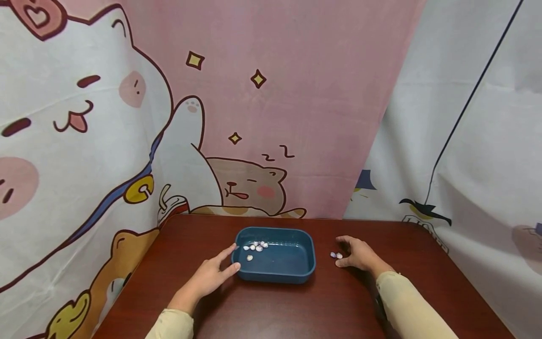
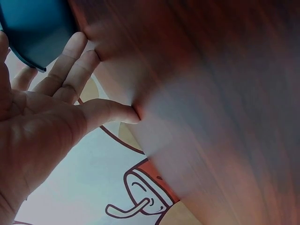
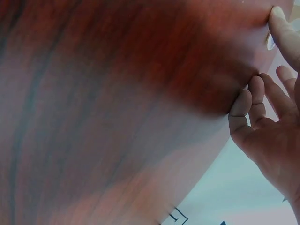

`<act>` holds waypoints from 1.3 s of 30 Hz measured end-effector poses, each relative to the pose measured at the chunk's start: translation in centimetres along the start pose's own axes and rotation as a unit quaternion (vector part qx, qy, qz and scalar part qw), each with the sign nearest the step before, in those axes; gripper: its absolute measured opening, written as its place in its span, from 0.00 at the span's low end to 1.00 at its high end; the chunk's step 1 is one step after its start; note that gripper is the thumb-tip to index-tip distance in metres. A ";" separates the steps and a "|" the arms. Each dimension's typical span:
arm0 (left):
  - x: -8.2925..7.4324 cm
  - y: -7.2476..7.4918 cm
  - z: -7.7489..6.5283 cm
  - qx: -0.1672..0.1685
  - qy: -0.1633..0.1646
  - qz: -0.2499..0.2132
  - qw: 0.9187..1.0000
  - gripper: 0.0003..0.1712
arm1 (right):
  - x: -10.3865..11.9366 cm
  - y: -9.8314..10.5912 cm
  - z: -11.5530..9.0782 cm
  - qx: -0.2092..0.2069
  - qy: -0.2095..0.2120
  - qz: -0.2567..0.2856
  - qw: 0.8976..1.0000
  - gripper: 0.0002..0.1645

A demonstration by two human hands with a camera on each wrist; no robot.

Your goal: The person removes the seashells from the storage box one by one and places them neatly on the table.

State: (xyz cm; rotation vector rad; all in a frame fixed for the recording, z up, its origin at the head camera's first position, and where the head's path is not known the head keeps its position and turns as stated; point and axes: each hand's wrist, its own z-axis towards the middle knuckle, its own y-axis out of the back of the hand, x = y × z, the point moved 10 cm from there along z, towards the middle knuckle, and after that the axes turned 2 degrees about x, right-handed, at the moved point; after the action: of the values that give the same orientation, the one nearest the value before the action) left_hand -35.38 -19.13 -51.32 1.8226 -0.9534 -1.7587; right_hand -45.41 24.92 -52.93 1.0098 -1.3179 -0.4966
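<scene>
A blue rectangular basin stands on the table. Several small whitish pieces that look like seashells lie in its left part. My left hand is at the basin's left side, thumb and forefinger spread at the rim; the left wrist view shows its fingers extended beside the basin. To the right of the basin, two more small shells lie on the table, one whitish and one purplish. My right hand is over the table there, its thumb and fingers parted around these shells, with fingertips down at the tabletop.
The dark red-brown wooden table ends at a cloth backdrop with cartoon animals, which rises behind it and at both sides. A dark strap-like thing shows below the right sleeve.
</scene>
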 end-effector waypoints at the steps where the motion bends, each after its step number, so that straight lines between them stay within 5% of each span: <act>1: 0.0 0.0 0.0 0.000 -0.001 0.000 1.000 0.44 | 0.0 0.0 0.0 0.003 -0.001 0.001 1.000 0.50; 7: 0.2 -0.3 0.0 -0.004 0.001 -0.002 1.000 0.43 | -0.1 0.5 -0.2 0.004 -0.002 0.026 1.000 0.54; 12: 0.3 -0.4 0.1 -0.004 -0.002 0.000 1.000 0.43 | 1.0 2.9 0.2 -0.019 -0.007 0.060 0.998 0.56; 18: 0.5 0.2 -0.2 -0.009 -0.002 0.010 1.000 0.43 | 6.0 5.9 2.3 -0.054 0.016 0.093 0.994 0.53; 22: 0.7 0.3 -0.5 -0.009 0.004 0.011 1.000 0.43 | 10.5 5.7 4.0 -0.072 0.038 0.123 0.989 0.49; 30: 0.7 0.2 -0.4 -0.012 -0.001 0.006 1.000 0.43 | 18.4 -1.7 6.3 -0.045 0.083 0.165 0.982 0.36; 39: 0.3 0.0 -0.3 -0.004 -0.010 0.001 1.000 0.41 | 24.4 -11.4 6.2 0.070 0.150 0.029 0.986 0.19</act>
State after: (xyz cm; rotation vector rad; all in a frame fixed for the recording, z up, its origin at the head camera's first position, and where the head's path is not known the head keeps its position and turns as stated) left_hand -35.07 -19.38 -51.47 1.8016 -0.9538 -1.7799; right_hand -42.94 -2.33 -49.16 1.1112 -1.1181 -0.1999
